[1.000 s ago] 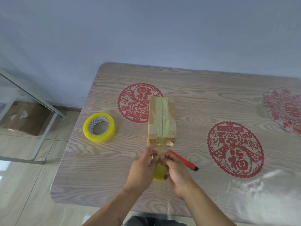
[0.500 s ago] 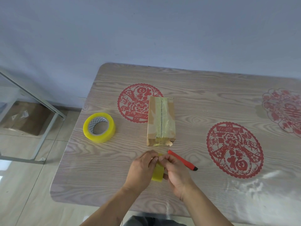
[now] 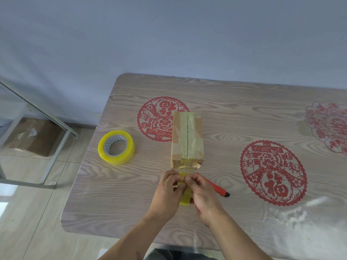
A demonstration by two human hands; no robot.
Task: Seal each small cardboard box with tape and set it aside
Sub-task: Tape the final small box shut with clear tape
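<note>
Since the yellow tape strip (image 3: 185, 198) came off the small brown cardboard box (image 3: 187, 136) at 12 o'clock, left hand (image 3: 167, 192) and right hand (image 3: 202, 194) both pinch it; end seal unfinished.

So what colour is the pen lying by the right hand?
Red with a black tip: the pen, clearest in the head view.

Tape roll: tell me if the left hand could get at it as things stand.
Probably yes. The tape roll lies flat on the table to the left, with bare tabletop between it and the left hand. But that hand's fingers pinch a tape strip and must release it first.
</note>
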